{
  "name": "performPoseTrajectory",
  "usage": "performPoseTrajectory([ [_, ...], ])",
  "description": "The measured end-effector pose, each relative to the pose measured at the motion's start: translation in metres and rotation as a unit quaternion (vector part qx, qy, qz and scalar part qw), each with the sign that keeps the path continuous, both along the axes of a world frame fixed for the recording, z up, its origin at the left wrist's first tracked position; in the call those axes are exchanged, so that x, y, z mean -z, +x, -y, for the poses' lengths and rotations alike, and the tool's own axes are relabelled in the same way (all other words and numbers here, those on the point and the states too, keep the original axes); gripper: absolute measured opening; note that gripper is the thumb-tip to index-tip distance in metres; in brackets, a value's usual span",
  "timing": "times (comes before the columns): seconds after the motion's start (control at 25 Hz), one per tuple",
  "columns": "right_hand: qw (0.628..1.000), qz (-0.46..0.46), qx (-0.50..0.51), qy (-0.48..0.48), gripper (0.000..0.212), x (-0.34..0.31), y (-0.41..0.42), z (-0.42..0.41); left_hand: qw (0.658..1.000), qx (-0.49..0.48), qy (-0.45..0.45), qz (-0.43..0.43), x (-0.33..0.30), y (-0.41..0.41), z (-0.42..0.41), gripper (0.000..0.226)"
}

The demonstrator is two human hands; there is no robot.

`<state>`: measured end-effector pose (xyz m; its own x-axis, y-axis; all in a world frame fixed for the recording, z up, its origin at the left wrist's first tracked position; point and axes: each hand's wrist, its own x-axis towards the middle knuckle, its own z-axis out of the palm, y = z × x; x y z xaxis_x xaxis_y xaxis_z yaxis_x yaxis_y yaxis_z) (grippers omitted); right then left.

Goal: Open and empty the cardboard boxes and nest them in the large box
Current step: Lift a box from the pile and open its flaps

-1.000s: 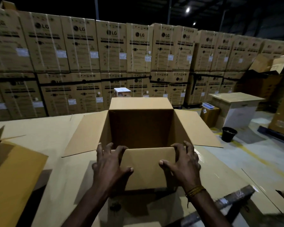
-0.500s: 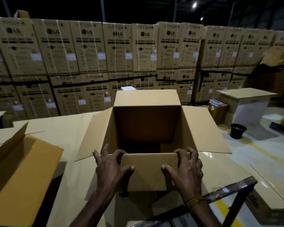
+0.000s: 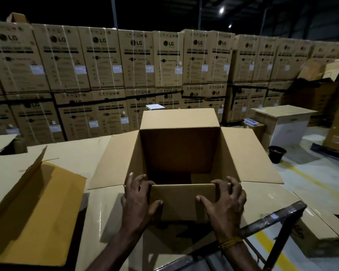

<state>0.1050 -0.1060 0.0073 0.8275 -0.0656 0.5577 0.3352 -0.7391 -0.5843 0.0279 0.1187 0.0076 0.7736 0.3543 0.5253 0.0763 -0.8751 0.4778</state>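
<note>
I have the open cardboard box standing upright on the cardboard-covered counter directly in front of me, its side flaps splayed outward so the mouth stays clear. My left hand and right hand clamp the near flap from either edge, fingers curled over the rim and thumbs pressed on its face, which I judge folds it down and steadies the box. Another opened box lies at my left.
</note>
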Motion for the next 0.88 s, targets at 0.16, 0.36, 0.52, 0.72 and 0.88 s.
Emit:
performPoseTrajectory([
  [0.16,0.999,0.000,0.031,0.020,0.059,0.001,-0.035,-0.036,1.000,0.006,-0.018,0.019,0.000,-0.023,-0.033,0.053],
  [0.36,0.996,0.033,0.079,0.027,0.057,0.003,-0.083,-0.083,0.998,0.033,-0.024,0.040,0.001,-0.047,-0.080,0.055],
  [0.52,0.991,0.062,0.117,0.028,0.055,0.007,-0.123,-0.104,0.996,0.058,-0.027,0.058,0.001,-0.072,-0.102,0.057],
  [0.72,0.988,0.068,0.137,0.038,0.056,-0.004,-0.172,-0.108,0.993,0.090,-0.037,0.070,-0.006,-0.105,-0.104,0.059],
  [0.88,0.982,0.091,0.161,0.031,0.054,-0.024,-0.213,-0.098,0.989,0.109,-0.045,0.094,-0.023,-0.136,-0.092,0.060],
])
